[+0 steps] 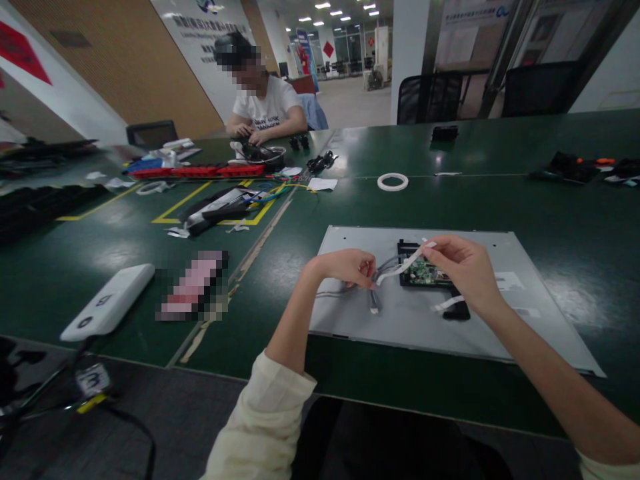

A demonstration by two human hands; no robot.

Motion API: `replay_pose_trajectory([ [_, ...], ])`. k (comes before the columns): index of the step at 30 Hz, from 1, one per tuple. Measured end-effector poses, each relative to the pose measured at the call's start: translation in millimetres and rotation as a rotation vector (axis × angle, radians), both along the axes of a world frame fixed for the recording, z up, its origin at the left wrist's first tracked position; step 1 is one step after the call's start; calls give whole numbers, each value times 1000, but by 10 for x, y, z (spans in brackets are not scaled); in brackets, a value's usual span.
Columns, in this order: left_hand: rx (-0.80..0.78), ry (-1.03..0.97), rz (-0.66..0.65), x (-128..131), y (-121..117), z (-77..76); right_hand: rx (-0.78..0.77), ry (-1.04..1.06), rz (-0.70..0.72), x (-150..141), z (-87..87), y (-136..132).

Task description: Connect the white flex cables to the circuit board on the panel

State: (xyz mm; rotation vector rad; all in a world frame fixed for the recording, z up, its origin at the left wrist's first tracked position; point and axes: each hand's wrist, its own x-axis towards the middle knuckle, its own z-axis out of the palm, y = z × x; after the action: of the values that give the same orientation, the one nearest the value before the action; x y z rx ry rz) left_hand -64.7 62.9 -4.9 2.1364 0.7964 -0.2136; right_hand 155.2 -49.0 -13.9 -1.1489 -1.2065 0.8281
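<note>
A flat grey metal panel lies on the table in front of me. On it sits a black bracket holding a green circuit board. My left hand is closed in a pinch at the grey cable that runs toward the board. A white strip of tape stretches from near my left fingers to my right hand, which pinches its upper end above the board. Another short white strip lies at the bracket's lower edge. A cable end hangs below my left hand.
A white tape roll lies beyond the panel. To the left are a phone-like pixelated object, a white device and a black-and-silver bundle with wires. Across the table a person handles dark parts.
</note>
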Motion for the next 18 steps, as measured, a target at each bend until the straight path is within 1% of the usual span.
replay_pose_trajectory([
  [4,126,17,-24,9,-21,35,-25,51,-22,25,-32,14],
  [7,162,51,-13,-4,-16,50,-32,62,-40,28,-64,21],
  [10,154,19,-10,-14,-19,91,-26,59,-44,24,-73,23],
  [12,112,-64,-1,-3,-41,145,-27,52,-45,18,-70,22],
  [14,66,-191,7,26,-83,214,-16,49,-53,11,-67,18],
  [18,11,-419,-31,120,-185,318,32,18,-49,-6,-60,-2],
])
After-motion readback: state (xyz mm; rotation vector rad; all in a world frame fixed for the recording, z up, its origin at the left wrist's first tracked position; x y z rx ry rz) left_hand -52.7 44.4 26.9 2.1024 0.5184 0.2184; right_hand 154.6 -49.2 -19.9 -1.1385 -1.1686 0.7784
